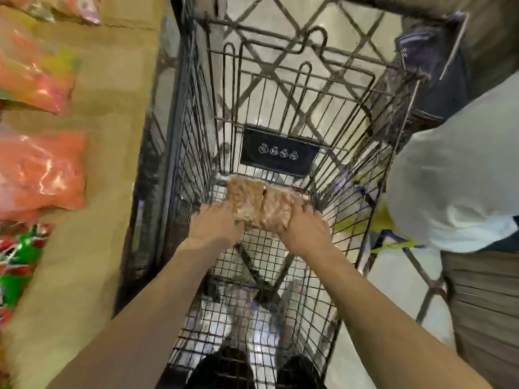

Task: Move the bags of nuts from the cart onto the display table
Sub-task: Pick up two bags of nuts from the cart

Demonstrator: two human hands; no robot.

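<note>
Two clear plastic bags of brown nuts lie side by side, touching, on the floor of the dark wire shopping cart, at its far end below a black label plate. The left hand grips the left bag's edge. The right hand clasps the right bag from above. Gripping from both flanks is judged to be for lifting the pair together. The tan display table, carrying orange packets, stands just left of the cart.

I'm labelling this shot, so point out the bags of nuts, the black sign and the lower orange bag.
bags of nuts [247, 197]: head view, top of the left bag.
black sign [280, 153]: head view, middle of its panel.
lower orange bag [39, 169]: head view, its glossy front.
</note>
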